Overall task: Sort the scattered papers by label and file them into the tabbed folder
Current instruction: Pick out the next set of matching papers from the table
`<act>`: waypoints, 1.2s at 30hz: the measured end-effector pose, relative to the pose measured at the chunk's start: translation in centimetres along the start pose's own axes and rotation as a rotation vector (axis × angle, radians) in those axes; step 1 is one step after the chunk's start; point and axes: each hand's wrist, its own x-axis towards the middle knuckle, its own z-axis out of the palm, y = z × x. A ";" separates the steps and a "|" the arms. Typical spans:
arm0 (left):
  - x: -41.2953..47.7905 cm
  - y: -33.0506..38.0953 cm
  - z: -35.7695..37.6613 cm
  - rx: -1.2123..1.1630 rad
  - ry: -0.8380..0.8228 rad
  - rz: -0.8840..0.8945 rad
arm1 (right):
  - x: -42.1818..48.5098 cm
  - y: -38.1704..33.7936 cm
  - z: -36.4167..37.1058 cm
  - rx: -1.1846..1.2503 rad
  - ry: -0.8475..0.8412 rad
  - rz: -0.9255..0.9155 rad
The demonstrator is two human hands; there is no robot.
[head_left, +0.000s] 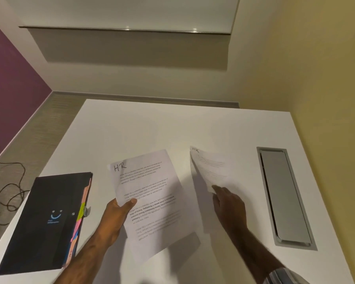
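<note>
Sorting is underway: our left hand (pixel 119 210) pinches one HR sheet (pixel 150 203), right hand (pixel 230 203) lifts another HR page (pixel 211 171); the tabbed folder (pixel 47 222) lies closed, filing undone.

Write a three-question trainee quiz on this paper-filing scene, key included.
1. True or false: the left hand holds a sheet marked HR.
2. The tabbed folder lies: A) closed, left of the papers; B) open at centre; C) right of the desk's cable hatch.
3. Fill in: the right hand touches the second sheet, whose top corner reads ____.

Key: 1 true; 2 A; 3 HR.
</note>
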 end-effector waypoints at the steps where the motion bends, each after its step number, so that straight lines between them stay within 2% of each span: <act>1: 0.0 0.1 0.4 -0.007 -0.009 0.003 | -0.2 -1.2 -0.6 0.054 0.045 -0.026; 5: -0.2 0.9 2.8 -0.018 -0.073 -0.009 | -1.5 -5.7 -2.7 0.115 0.144 -0.248; 11: -1.4 2.7 6.1 -0.102 -0.228 -0.028 | -3.4 -8.6 -3.7 -0.075 -0.080 -0.629; 17: -3.3 5.8 7.8 -0.225 -0.256 -0.033 | -3.7 -8.5 -5.9 -0.125 -0.196 -0.747; 23: -4.7 6.5 8.6 -0.149 -0.350 0.089 | -2.8 -7.9 -8.4 -0.100 -0.227 -0.816; 25: -4.8 6.4 8.7 -0.095 -0.353 0.119 | -2.6 -8.0 -9.5 -0.026 -0.232 -0.807; 27: -4.9 6.6 8.8 -0.030 -0.338 0.143 | -2.0 -7.7 -10.3 0.059 -0.182 -0.665; 28: -5.1 6.8 8.9 0.003 -0.341 0.153 | -1.4 -7.4 -10.6 0.097 -0.118 -0.523; 29: -5.5 7.1 9.0 0.032 -0.354 0.161 | -0.7 -6.8 -10.8 0.160 -0.055 -0.296; 30: -5.8 7.4 9.0 0.057 -0.375 0.165 | 0.1 -6.3 -11.2 0.293 -0.054 0.004; 32: -6.7 8.1 9.1 0.089 -0.428 0.166 | 1.2 -5.2 -12.8 0.807 -0.256 0.536; 33: -7.1 8.5 9.1 0.093 -0.459 0.163 | 1.5 -4.8 -13.5 1.152 -0.442 0.672; 34: -7.6 8.9 9.2 0.089 -0.488 0.154 | 1.5 -4.4 -14.3 1.438 -0.576 0.740; 36: -8.3 9.7 9.3 0.071 -0.531 0.116 | 0.4 -4.8 -15.5 1.641 -0.613 0.736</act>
